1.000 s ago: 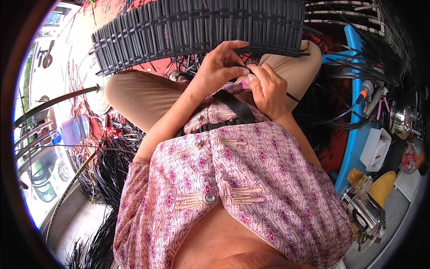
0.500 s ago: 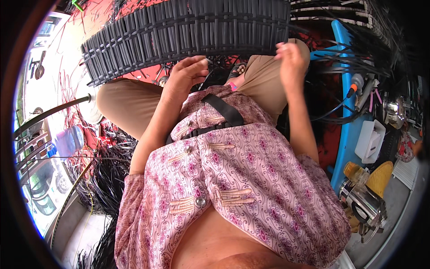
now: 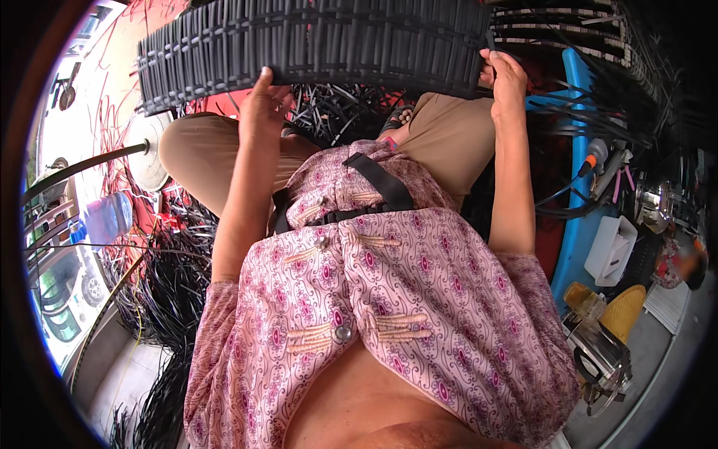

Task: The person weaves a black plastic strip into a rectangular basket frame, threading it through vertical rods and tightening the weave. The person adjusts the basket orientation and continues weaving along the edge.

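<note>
A long, curved black woven panel (image 3: 314, 52) of wicker-like strips spans the top of the view, beyond my knees. My left hand (image 3: 263, 105) is at its near edge, with the thumb laid on the weave and the other fingers partly hidden below it. At the panel's right end, my right hand (image 3: 508, 84) has its fingers bent around the corner. Loose black strips (image 3: 336, 108) lie on the floor between my feet, under the panel.
A blue plastic piece (image 3: 576, 172) stands to my right, with a white box (image 3: 610, 251) and a metal kettle-like pot (image 3: 598, 352) beyond it. More black strips (image 3: 168, 299) are heaped at my left. A person (image 3: 677, 266) shows at the far right.
Both hands have gone from being off the panel to its near edge and right end. My left hand moved left; my right hand moved right. The panel has shifted slightly, its left end rising in view.
</note>
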A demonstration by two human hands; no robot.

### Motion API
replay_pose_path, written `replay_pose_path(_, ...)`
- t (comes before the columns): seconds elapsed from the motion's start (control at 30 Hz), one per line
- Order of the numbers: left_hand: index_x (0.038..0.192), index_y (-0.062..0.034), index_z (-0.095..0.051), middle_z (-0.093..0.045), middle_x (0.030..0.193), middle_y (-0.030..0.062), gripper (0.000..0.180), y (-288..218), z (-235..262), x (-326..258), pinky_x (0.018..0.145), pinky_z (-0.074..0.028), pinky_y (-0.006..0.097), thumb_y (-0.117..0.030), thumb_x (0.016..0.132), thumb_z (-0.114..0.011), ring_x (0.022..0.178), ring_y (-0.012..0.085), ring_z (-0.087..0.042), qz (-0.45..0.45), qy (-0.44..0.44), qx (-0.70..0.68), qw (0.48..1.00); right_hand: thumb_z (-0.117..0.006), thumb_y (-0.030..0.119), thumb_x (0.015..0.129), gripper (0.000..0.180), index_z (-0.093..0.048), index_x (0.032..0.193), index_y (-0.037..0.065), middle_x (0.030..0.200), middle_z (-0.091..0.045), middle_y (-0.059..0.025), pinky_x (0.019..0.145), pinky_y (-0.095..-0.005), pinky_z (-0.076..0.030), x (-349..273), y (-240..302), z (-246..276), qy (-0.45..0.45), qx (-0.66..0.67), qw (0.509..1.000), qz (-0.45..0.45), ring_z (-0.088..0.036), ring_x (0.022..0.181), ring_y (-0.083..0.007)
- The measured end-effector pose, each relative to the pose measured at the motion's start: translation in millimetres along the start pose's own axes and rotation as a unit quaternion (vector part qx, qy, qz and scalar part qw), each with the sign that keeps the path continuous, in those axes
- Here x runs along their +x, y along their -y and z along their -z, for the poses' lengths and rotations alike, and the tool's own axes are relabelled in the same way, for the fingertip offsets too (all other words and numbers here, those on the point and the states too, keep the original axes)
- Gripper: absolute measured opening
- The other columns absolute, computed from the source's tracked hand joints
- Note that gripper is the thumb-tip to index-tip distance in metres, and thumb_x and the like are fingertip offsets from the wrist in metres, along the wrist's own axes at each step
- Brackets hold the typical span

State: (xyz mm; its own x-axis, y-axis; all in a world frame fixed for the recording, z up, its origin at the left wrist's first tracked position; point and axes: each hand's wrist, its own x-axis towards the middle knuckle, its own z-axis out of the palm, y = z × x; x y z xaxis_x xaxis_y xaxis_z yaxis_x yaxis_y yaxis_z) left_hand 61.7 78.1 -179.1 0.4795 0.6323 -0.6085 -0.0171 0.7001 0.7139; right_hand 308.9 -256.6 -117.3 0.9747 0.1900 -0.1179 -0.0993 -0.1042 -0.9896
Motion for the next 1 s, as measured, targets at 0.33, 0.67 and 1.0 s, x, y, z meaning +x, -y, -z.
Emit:
replay_pose_path(0.33,0.117,-0.0102,-0.065,-0.067,0.112,0.011,0.048,-73.3,33.5,50.2,0.081,-0.051,0.031,-0.042,0.085,-0.082,0.105,0.0229,-0.066,-0.008,0.004,0.076,0.997,-0.061,0.017,0.1,0.022,-0.068,0.107,-0.002,0.103,-0.072,-0.0092,0.066,-0.0266,-0.056,-38.8,3.0,-30.9,0.113,0.081,0.989,-0.052,-0.068,0.079,-0.0137)
replay_pose_path(0.67,0.11,-0.0003,-0.064,-0.07,0.087,0.0059,0.047,-62.7,27.8,23.4,0.056,-0.05,0.024,-0.031,0.082,-0.086,0.07,0.014,-0.067,-0.183,-0.106,0.121,0.97,-0.062,0.019,0.098,0.022,-0.07,0.106,-0.001,0.096,-0.073,-0.0075,0.063,-0.0235,-0.054,-36.8,4.9,-29.3,0.131,0.072,0.988,-0.05,-0.067,0.074,-0.013)
replay_pose_path(1.0,0.145,-0.002,-0.044,-0.06,0.083,0.0037,0.065,11.8,-118.1,-121.9,0.064,-0.045,0.023,0.0,0.086,-0.071,0.073,0.0086,-0.055,-0.355,0.222,0.307,0.855,-0.062,0.02,0.099,0.023,-0.071,0.108,0.001,0.105,-0.073,-0.0068,0.066,-0.0268,-0.056,-42.0,-6.2,-26.0,0.145,0.069,0.986,-0.037,-0.067,0.08,-0.0123)
